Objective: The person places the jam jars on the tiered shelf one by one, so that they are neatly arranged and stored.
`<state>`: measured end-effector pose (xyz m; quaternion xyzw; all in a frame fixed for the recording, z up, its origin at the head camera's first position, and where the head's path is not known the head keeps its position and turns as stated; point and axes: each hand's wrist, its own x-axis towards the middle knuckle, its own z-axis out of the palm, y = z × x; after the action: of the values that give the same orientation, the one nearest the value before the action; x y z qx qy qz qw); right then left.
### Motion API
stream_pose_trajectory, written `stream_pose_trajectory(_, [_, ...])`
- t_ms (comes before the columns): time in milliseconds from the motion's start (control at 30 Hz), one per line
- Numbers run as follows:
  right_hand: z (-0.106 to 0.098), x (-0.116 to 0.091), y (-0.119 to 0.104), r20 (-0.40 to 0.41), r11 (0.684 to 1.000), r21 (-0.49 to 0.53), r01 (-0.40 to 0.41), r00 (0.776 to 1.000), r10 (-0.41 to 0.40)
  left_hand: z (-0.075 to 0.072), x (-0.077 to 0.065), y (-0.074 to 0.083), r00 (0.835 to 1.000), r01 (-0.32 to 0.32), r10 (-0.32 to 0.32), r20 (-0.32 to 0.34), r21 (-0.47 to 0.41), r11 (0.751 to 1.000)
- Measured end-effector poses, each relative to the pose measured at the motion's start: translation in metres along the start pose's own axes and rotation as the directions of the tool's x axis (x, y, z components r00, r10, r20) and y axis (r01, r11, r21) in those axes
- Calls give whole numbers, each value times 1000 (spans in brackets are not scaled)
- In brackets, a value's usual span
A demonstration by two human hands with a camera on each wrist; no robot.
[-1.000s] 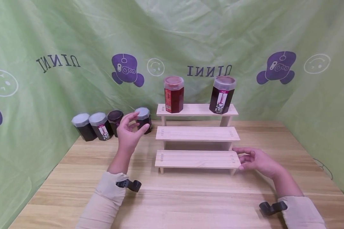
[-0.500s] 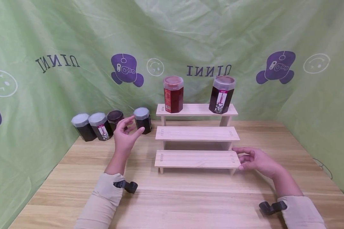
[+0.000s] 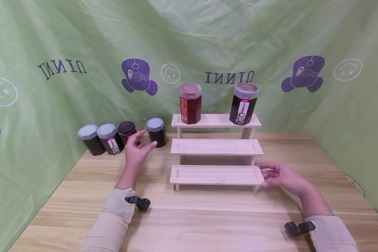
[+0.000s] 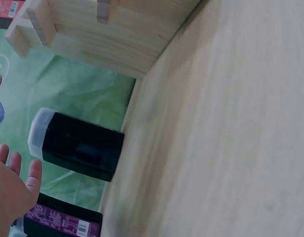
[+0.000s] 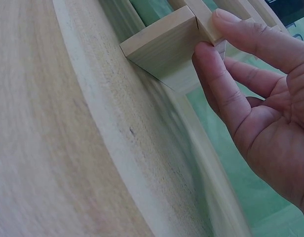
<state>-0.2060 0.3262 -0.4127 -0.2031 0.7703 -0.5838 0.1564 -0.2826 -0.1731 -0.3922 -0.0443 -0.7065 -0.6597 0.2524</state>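
Note:
Dark octagonal jars with translucent lids stand at the table's back left. My left hand (image 3: 135,150) hovers in front of them with fingers spread and nothing in its grasp. Nearest it are a dark-lidded jar (image 3: 125,128), partly covered by the fingers, and a pale-lidded jar (image 3: 156,135) just to the right. In the left wrist view that pale-lidded jar (image 4: 80,145) is apart from the fingertips. My right hand (image 3: 286,178) holds the right end of the lowest step of a wooden three-step display rack (image 3: 216,175). In the right wrist view, thumb and fingers pinch the board's end (image 5: 162,32).
A red jar (image 3: 190,106) and a dark jar with a white-pink label (image 3: 243,106) stand on the rack's top step. Two more pale-lidded jars, one labelled (image 3: 111,140), are at the far left. A green printed cloth (image 3: 189,42) hangs behind the wooden table (image 3: 214,224).
My left hand has drawn back slightly to the left and down, away from the pale-lidded jar, which now shows fully. The right hand stays on the rack.

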Motion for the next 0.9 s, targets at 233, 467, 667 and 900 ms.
stream_pose_trajectory(233, [0, 0, 0, -6, 1000, -8, -2, 1000, 2, -1, 5, -11, 1000, 14, -14, -7, 22, 1000])
stream_pose_trajectory(467, [1, 0, 0, -6, 1000, 1, 1, 1000, -1, 4, 15, -18, 1000, 13, -13, -6, 43, 999])
stream_pose_trajectory(667, [0, -1, 0, -8, 1000, 1, -5, 1000, 5, 11, 24, -20, 1000, 25, -25, 1, 103, 994])
stream_pose_trajectory(900, [0, 0, 2, -10, 1000, -9, -3, 1000, 3, 15, 32, -25, 997, 77, -77, -4, 153, 985])
